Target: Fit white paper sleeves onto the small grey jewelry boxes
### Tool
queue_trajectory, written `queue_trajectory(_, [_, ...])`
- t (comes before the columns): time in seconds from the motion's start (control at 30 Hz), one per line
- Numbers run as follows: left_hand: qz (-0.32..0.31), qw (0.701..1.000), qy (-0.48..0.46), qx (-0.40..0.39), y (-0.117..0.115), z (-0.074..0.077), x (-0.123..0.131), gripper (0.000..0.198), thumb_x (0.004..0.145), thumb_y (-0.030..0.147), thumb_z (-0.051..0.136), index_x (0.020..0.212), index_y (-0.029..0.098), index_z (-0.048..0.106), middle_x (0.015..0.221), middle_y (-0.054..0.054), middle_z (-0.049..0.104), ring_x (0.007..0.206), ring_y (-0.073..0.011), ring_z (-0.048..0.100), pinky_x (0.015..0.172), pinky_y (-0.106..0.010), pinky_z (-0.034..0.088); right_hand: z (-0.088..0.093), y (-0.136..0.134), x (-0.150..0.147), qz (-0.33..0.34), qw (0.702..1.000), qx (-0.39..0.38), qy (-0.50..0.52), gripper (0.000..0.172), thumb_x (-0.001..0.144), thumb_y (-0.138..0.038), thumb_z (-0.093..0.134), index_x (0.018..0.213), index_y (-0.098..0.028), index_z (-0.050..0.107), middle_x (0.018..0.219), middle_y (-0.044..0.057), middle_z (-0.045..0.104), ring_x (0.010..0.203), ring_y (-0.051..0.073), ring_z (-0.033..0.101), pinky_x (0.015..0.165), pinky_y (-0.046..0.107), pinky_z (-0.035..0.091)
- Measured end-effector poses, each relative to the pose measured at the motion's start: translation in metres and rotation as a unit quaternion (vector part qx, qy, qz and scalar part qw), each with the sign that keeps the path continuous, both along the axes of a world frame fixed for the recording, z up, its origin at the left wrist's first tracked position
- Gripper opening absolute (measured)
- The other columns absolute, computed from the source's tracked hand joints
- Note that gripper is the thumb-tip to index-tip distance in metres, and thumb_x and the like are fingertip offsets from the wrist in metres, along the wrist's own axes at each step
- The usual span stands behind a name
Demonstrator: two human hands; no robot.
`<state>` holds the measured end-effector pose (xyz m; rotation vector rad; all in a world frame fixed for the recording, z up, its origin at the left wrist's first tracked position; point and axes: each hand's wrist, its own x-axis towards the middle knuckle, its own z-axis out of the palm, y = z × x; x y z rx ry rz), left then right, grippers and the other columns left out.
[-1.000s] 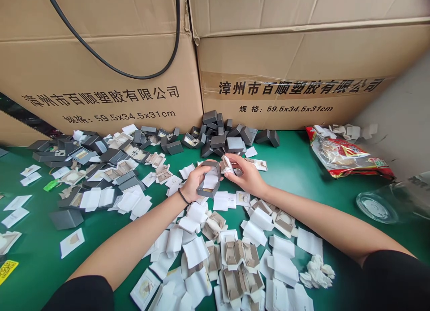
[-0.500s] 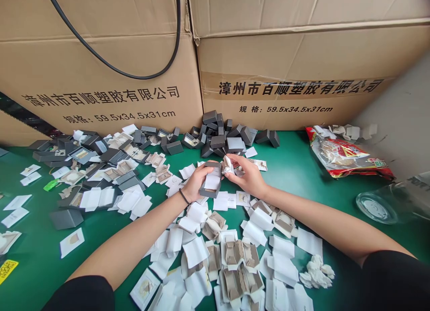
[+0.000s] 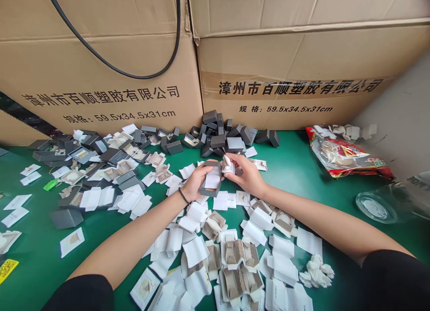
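My left hand [image 3: 195, 182] grips a small open grey box [image 3: 211, 180] with a white card lying inside it, held just above the green table [image 3: 295, 168]. Right beside the box, my right hand [image 3: 247, 174] pinches a small piece of white paper [image 3: 228, 164] against the box's upper right corner. Both hands hover over a scatter of white cards and beige inserts [image 3: 235, 253]. A heap of closed grey boxes [image 3: 221, 134] lies just beyond my hands.
Two big cardboard cartons [image 3: 101, 69] stand along the back with a black cable [image 3: 141, 74] hanging across them. More grey boxes and lids [image 3: 83, 159] spread to the left. A red snack bag [image 3: 346, 156], a glass jar [image 3: 379, 206] and crumpled paper [image 3: 317, 270] lie at right.
The hands and the grey box have barely shifted; my right fingers have worked the white paper slightly closer to the box's corner.
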<state>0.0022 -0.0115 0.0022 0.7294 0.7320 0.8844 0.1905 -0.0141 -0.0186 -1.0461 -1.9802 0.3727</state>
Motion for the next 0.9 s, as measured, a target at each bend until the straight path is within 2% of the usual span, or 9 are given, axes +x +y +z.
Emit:
queue_trajectory(0.13, [-0.009, 1.000, -0.002, -0.009, -0.001, 0.000, -0.001, 0.030, 0.065, 0.021, 0.060, 0.094, 0.014, 0.058, 0.075, -0.004, 0.067, 0.061, -0.0177, 0.064, 0.058, -0.028, 0.048, 0.000, 0.001, 0.001, -0.031, 0.998, 0.049, -0.028, 0.044, 0.084, -0.037, 0.058, 0.125, -0.026, 0.046, 0.110, 0.009, 0.059, 0.098, 0.025, 0.054, 0.082, 0.042, 0.048])
queue_trajectory(0.33, [-0.014, 0.999, 0.020, -0.035, 0.001, -0.001, -0.002, 0.022, 0.068, 0.022, 0.063, 0.085, 0.010, 0.063, 0.065, -0.004, 0.065, 0.053, -0.0127, 0.059, 0.051, -0.022, 0.043, 0.001, 0.000, 0.001, 0.022, 0.997, 0.072, -0.026, 0.046, 0.086, -0.035, 0.055, 0.129, -0.026, 0.042, 0.117, 0.009, 0.058, 0.100, 0.024, 0.053, 0.085, 0.042, 0.047])
queue_trajectory(0.5, [-0.028, 0.999, 0.014, -0.035, 0.002, -0.001, -0.004, 0.023, 0.068, 0.025, 0.065, 0.086, 0.009, 0.064, 0.064, -0.004, 0.065, 0.051, -0.0120, 0.058, 0.050, -0.022, 0.042, 0.005, -0.002, 0.000, 0.033, 0.999, 0.019, 0.018, 0.049, 0.083, -0.042, 0.057, 0.127, -0.024, 0.044, 0.116, 0.010, 0.059, 0.101, 0.025, 0.055, 0.086, 0.042, 0.047])
queue_trajectory(0.6, [-0.023, 0.999, 0.009, -0.030, 0.003, -0.004, -0.006, 0.025, 0.066, 0.027, 0.068, 0.084, 0.009, 0.065, 0.064, -0.004, 0.065, 0.053, -0.0128, 0.059, 0.051, -0.022, 0.043, 0.007, -0.004, -0.001, 0.052, 0.992, -0.068, 0.089, 0.049, 0.085, -0.044, 0.053, 0.128, -0.023, 0.044, 0.118, 0.010, 0.058, 0.106, 0.024, 0.054, 0.086, 0.039, 0.047])
queue_trajectory(0.67, [-0.022, 0.999, 0.008, -0.031, 0.003, -0.007, -0.007, 0.026, 0.064, 0.027, 0.069, 0.083, 0.010, 0.065, 0.065, -0.005, 0.066, 0.055, -0.0137, 0.060, 0.052, -0.023, 0.043, 0.006, -0.003, -0.001, 0.070, 0.974, -0.150, 0.155, 0.043, 0.087, -0.045, 0.049, 0.124, -0.022, 0.049, 0.113, 0.008, 0.060, 0.101, 0.021, 0.057, 0.080, 0.035, 0.048])
queue_trajectory(0.73, [-0.027, 0.999, 0.009, -0.037, 0.003, -0.008, -0.007, 0.026, 0.063, 0.026, 0.069, 0.082, 0.009, 0.065, 0.065, -0.005, 0.066, 0.055, -0.0142, 0.061, 0.053, -0.023, 0.043, 0.006, -0.002, -0.002, 0.090, 0.944, -0.227, 0.221, 0.036, 0.085, -0.047, 0.051, 0.110, -0.022, 0.058, 0.099, 0.006, 0.064, 0.088, 0.018, 0.059, 0.073, 0.031, 0.049])
queue_trajectory(0.83, [-0.037, 0.999, 0.010, -0.038, 0.003, -0.009, -0.007, 0.024, 0.064, 0.024, 0.068, 0.081, 0.009, 0.065, 0.065, -0.005, 0.066, 0.056, -0.0147, 0.061, 0.055, -0.025, 0.044, 0.004, 0.001, -0.002, 0.112, 0.888, -0.316, 0.316, 0.028, 0.078, -0.044, 0.063, 0.093, -0.021, 0.063, 0.078, 0.000, 0.063, 0.070, 0.013, 0.058, 0.063, 0.026, 0.047])
queue_trajectory(0.9, [-0.041, 0.999, 0.009, -0.033, 0.003, -0.010, -0.007, 0.023, 0.065, 0.024, 0.067, 0.082, 0.009, 0.065, 0.066, -0.006, 0.066, 0.057, -0.0150, 0.062, 0.057, -0.025, 0.045, 0.004, 0.003, -0.002, 0.129, 0.846, -0.363, 0.369, 0.024, 0.073, -0.039, 0.069, 0.088, -0.021, 0.063, 0.074, -0.002, 0.062, 0.066, 0.010, 0.056, 0.062, 0.024, 0.046])
